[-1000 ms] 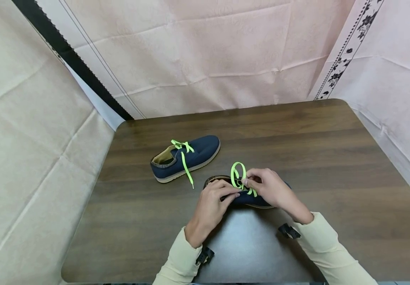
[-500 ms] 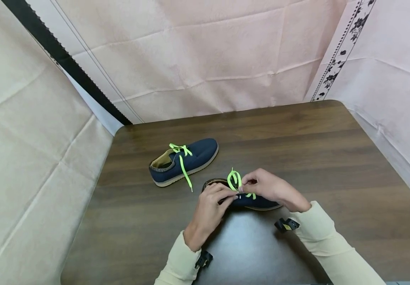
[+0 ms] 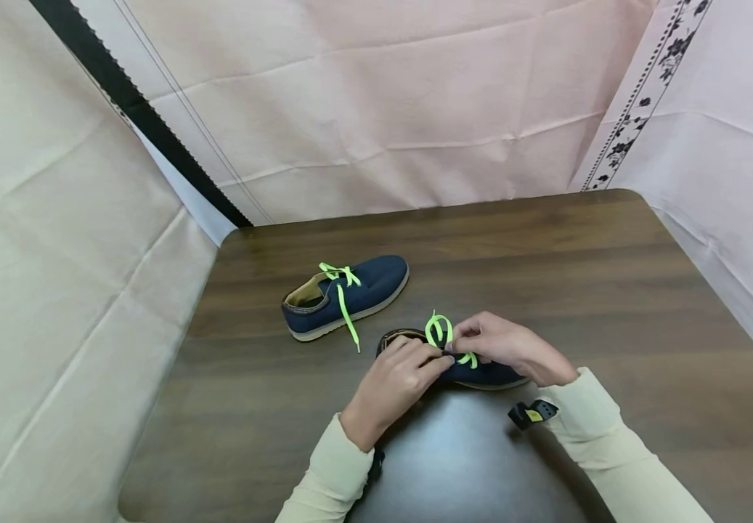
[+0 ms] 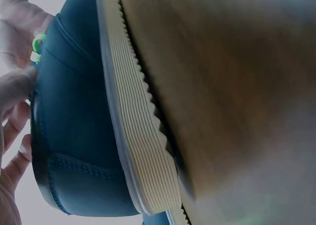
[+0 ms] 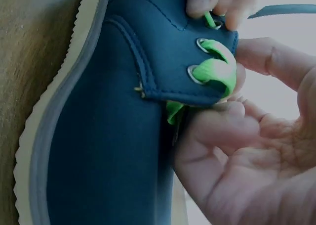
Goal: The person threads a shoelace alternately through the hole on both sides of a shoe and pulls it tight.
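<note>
A navy shoe [image 3: 490,374] with bright green laces is under both hands. My left hand [image 3: 399,378] lies over the shoe's near side. In the right wrist view its thumb and finger pinch the short bit of green shoelace [image 5: 211,20] coming out of the top eyelet. My right hand [image 3: 500,345] is curled at the eyelet flap [image 5: 153,52], thumb below the flap's edge. Its other fingertips reach behind the flap, at the lace, and are partly hidden there. A green lace loop [image 3: 439,317] stands up over the shoe opening.
A second navy shoe [image 3: 376,283] lies farther back on the brown wooden table [image 3: 546,254], its green lace end [image 3: 350,323] trailing onto the wood. Pale cloth [image 3: 383,109] hangs behind the table and at both sides.
The green loop has become smaller and lower since a second ago. My left thumb and fingers have closed in on the eyelet, where a white lace tip showed half a second ago.
</note>
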`<state>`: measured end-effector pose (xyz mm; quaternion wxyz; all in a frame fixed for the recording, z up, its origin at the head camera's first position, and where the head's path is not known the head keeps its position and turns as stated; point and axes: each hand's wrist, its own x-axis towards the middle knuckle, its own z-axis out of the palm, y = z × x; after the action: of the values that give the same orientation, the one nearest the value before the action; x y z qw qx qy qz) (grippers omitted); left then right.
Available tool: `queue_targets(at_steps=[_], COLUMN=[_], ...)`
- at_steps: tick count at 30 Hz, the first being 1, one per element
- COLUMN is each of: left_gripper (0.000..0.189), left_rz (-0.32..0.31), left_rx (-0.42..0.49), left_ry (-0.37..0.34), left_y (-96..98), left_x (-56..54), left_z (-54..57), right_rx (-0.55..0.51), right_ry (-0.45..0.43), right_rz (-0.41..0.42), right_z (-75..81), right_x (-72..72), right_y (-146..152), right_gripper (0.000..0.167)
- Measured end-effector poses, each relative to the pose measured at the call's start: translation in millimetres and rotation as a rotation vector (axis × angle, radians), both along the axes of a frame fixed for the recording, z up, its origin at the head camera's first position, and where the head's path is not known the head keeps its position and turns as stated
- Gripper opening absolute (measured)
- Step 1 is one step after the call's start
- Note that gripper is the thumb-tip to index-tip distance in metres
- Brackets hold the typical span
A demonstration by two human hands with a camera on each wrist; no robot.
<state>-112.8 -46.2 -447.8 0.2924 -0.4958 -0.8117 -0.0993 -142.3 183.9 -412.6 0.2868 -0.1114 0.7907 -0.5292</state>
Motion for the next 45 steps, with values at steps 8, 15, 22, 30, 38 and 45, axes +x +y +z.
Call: queue_targets(at_steps=[8,15,22,30,38,45], left_gripper=[0.026,0.025,0.016,0.017,0.015,0.013], left_rz=[-0.023,-0.004,0.005,-0.034,-0.069,-0.083], left_rx=[-0.069,-0.002,0.085,0.056,0.040,0.047], left_ry=[0.148,0.070,-0.062,-0.091,-0.115,-0.171], left_y=[5.5,3.8,-4.6,-9.7,-14.4,-19.3], left_x=[-6.1,-1.8,8.3,14.6,20.6,27.3], left_z=[-2.8,-4.5,-2.0,3.2,11.0,22.0], right_rx=[-0.025,-0.077,-0.112,-0.194,-0.347,-0.387], right_ry=[0.023,0.086,0.055,0.024,0.013,0.003], right_rz=[-0.090,-0.158,-0.286,-0.378,-0.437,-0.502], right_z=[-5.8,-9.2,-10.9,-6.2,-4.4,-2.6], right_x=[9.4,13.8,16.5,24.2,28.7,31.6], right_y=[-0.7,-7.0,-10.2,-6.9,-10.6,-14.2], right_gripper=[0.015,0.014,0.023,0.033,0.030,0.030])
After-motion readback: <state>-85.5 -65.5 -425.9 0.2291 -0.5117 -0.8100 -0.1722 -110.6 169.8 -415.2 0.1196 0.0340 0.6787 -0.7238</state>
